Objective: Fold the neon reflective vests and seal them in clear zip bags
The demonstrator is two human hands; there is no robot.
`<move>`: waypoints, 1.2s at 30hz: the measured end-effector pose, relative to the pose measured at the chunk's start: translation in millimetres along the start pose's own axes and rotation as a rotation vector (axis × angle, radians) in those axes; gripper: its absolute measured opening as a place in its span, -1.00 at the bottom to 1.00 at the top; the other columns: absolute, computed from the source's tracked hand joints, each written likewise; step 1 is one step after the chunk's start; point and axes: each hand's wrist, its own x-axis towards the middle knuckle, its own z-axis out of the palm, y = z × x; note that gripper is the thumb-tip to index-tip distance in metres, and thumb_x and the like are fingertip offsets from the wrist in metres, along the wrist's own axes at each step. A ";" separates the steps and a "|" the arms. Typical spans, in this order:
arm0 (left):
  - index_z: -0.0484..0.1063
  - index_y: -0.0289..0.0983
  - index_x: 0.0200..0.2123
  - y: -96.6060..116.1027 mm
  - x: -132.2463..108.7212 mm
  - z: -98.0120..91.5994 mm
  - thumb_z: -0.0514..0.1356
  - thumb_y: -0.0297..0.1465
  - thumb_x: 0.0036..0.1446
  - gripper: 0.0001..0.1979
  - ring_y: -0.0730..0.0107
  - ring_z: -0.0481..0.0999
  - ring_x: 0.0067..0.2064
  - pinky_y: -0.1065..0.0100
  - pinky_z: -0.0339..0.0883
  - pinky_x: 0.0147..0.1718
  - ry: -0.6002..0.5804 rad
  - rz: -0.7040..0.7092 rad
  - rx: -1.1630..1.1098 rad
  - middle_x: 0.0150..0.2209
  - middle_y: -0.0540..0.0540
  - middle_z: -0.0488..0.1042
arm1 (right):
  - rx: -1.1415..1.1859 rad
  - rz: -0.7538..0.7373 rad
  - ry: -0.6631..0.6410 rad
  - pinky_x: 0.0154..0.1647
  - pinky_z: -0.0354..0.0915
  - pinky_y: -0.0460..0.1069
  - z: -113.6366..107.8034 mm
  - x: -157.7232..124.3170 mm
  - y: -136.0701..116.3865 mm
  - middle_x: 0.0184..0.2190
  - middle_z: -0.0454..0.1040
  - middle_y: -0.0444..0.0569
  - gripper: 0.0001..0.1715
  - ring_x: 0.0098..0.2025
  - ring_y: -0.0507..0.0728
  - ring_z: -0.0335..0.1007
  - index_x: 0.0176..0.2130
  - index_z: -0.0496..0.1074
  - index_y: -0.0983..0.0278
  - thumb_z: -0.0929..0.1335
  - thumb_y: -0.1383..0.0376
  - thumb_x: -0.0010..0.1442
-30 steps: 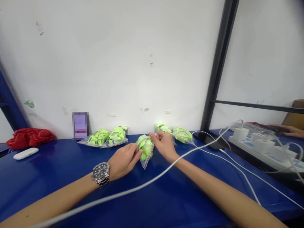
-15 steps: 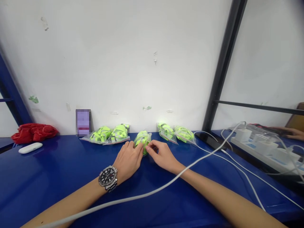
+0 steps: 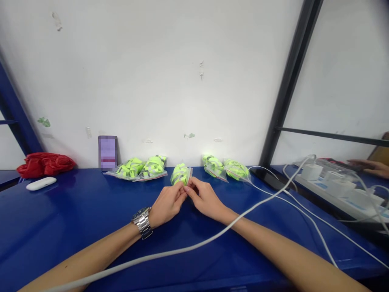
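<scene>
A clear zip bag (image 3: 180, 174) with folded fluorescent yellow-green fabric and grey strips inside rests on the blue table in front of me. My left hand (image 3: 168, 204), a metal watch (image 3: 142, 222) on its wrist, pinches the near edge of this bag. Right beside it my right hand (image 3: 206, 198) pinches the bag's near right edge, fingertips almost touching the left ones. Two similar bags lie to the left, the nearer one (image 3: 153, 167) and the farther one (image 3: 130, 168). To the right lie two more, one bag (image 3: 213, 166) next to another (image 3: 236, 169).
A white cable (image 3: 194, 246) crosses over both forearms. At left are a red plastic bag (image 3: 45, 164), a white case (image 3: 41, 183) and an upright phone (image 3: 107, 153). A power strip with chargers (image 3: 338, 184) stands right, a dark phone (image 3: 266, 179) near it. Another person's hand (image 3: 369, 167) shows far right.
My left hand has turned and drawn back from the top of the middle bag to its near edge, pinching beside my right hand. The view has shifted slightly.
</scene>
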 end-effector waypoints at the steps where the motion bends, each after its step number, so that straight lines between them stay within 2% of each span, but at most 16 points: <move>1: 0.18 -0.23 -0.44 -1.3 0.5 -0.5 0.00 -0.33 0.26 -0.79 0.46 0.23 -0.53 0.42 0.06 -0.50 -0.010 -0.013 -0.041 -0.56 0.08 0.29 | 0.037 0.016 -0.005 -0.38 0.14 -0.08 0.7 0.2 2.6 -0.48 0.35 -0.15 -0.83 -0.44 0.02 0.25 -0.37 0.27 0.26 0.23 0.30 0.28; 5: 0.24 -0.26 -0.46 -5.4 -0.9 -1.9 -0.02 -0.25 0.28 -0.71 0.49 0.22 -0.51 0.44 0.08 -0.49 -0.046 -0.034 -0.160 -0.56 0.08 0.27 | 0.173 0.059 -0.020 -0.42 0.14 -0.10 1.9 1.3 11.0 -0.52 0.33 -0.16 -0.78 -0.47 0.01 0.23 -0.44 0.28 0.27 0.25 0.27 0.25; 9: 0.21 -0.25 -0.45 -8.3 -2.4 -2.2 -0.07 -0.29 0.29 -0.72 0.50 0.21 -0.55 0.43 0.06 -0.50 -0.024 -0.002 -0.027 -0.58 0.10 0.26 | 0.147 0.069 -0.029 -0.47 0.11 -0.11 0.2 2.5 12.3 -0.54 0.33 -0.17 -0.80 -0.50 -0.01 0.21 -0.46 0.30 0.27 0.25 0.30 0.20; 14: 0.10 -0.21 -0.51 -25.4 -1.5 -10.9 0.00 -0.40 0.17 -0.80 0.45 0.23 -0.57 0.38 0.05 -0.49 0.222 -0.034 0.281 -0.60 0.09 0.20 | -0.109 0.101 0.097 -0.56 -0.01 -0.11 -9.7 2.9 14.9 -0.69 0.17 -0.24 -0.78 -0.62 -0.05 0.06 -0.61 0.15 0.26 0.27 0.43 -0.01; 17: 0.10 -0.20 -0.48 -32.0 -1.6 -17.0 -0.04 -0.37 0.20 -0.81 0.34 0.31 -0.47 0.33 0.14 -0.42 0.349 -0.083 0.342 -0.54 0.02 0.24 | -0.153 0.115 0.155 -0.56 0.01 -0.11 -17.3 3.1 18.0 -0.71 0.17 -0.23 -0.75 -0.63 -0.04 0.08 -0.64 0.15 0.25 0.27 0.41 -0.01; 19: 0.14 -0.21 -0.41 -29.8 -2.1 -16.9 -0.06 -0.36 0.23 -0.85 0.27 0.38 -0.37 0.28 0.22 -0.34 0.384 -0.080 0.321 -0.43 -0.05 0.32 | -0.138 0.077 0.110 -0.55 0.03 -0.11 -20.2 2.5 18.1 -0.67 0.22 -0.21 -0.78 -0.60 -0.03 0.12 -0.60 0.20 0.26 0.25 0.42 0.03; 21: 0.20 -0.25 -0.25 -24.4 -3.0 -13.9 -0.02 -0.34 0.22 -0.89 0.26 0.45 -0.26 0.26 0.30 -0.26 0.351 -0.067 0.206 -0.24 -0.14 0.39 | -0.135 0.008 0.044 -0.50 0.08 -0.10 -21.2 1.4 16.1 -0.61 0.29 -0.18 -0.80 -0.55 -0.01 0.18 -0.55 0.26 0.27 0.24 0.41 0.10; 23: 0.15 -0.27 -0.02 -19.8 -4.2 -10.5 0.02 -0.32 0.21 -0.71 0.25 0.48 -0.16 0.27 0.34 -0.21 0.287 -0.062 0.071 -0.07 -0.20 0.39 | -0.126 -0.070 -0.017 -0.39 0.16 -0.08 -21.3 0.3 12.6 -0.51 0.37 -0.13 -0.82 -0.45 0.02 0.26 -0.46 0.34 0.27 0.24 0.37 0.17; 25: 0.11 -0.25 0.09 -19.4 -5.1 -8.8 0.00 -0.33 0.23 -0.63 0.23 0.49 -0.13 0.24 0.34 -0.16 0.258 -0.080 0.007 -0.03 -0.19 0.41 | -0.077 -0.110 -0.051 -0.27 0.20 -0.05 -21.5 -0.1 9.7 -0.43 0.44 -0.09 -0.80 -0.35 0.06 0.32 -0.36 0.40 0.26 0.24 0.29 0.24; 27: 0.18 -0.23 0.08 -23.7 -5.0 -9.4 -0.06 -0.37 0.24 -0.66 0.23 0.50 -0.17 0.22 0.34 -0.17 0.295 -0.138 -0.028 -0.12 -0.13 0.46 | -0.010 -0.069 -0.038 -0.23 0.22 -0.04 -21.9 0.1 9.7 -0.38 0.47 -0.08 -0.73 -0.30 0.08 0.36 -0.32 0.42 0.25 0.21 0.22 0.30; 29: 0.27 -0.21 0.01 -30.4 -3.4 -10.9 -0.05 -0.39 0.22 -0.69 0.24 0.51 -0.24 0.25 0.37 -0.24 0.379 -0.223 -0.117 -0.21 -0.08 0.49 | 0.018 0.044 0.044 -0.24 0.25 -0.02 -22.0 0.6 13.9 -0.37 0.47 -0.08 -0.68 -0.31 0.08 0.38 -0.31 0.40 0.24 0.16 0.18 0.33; 33: 0.36 -0.22 -0.19 -36.5 2.8 -12.3 0.11 -0.35 0.08 -0.80 0.40 0.47 -0.44 0.39 0.37 -0.45 0.547 -0.342 -0.610 -0.36 -0.01 0.47 | -0.034 0.267 0.248 -0.12 0.29 0.08 -19.4 1.9 31.7 -0.24 0.45 0.01 -0.71 -0.23 0.16 0.40 -0.15 0.32 0.24 0.20 0.11 0.28; 36: 0.36 -0.24 -0.23 -28.8 5.6 -13.3 0.20 -0.33 0.00 -0.77 0.46 0.44 -0.49 0.42 0.38 -0.48 0.564 -0.360 -0.902 -0.42 0.02 0.46 | 0.112 0.432 0.312 -0.03 0.29 0.14 -16.5 3.7 42.4 -0.08 0.41 0.09 -0.60 -0.07 0.22 0.36 -0.06 0.30 0.22 0.22 0.02 0.24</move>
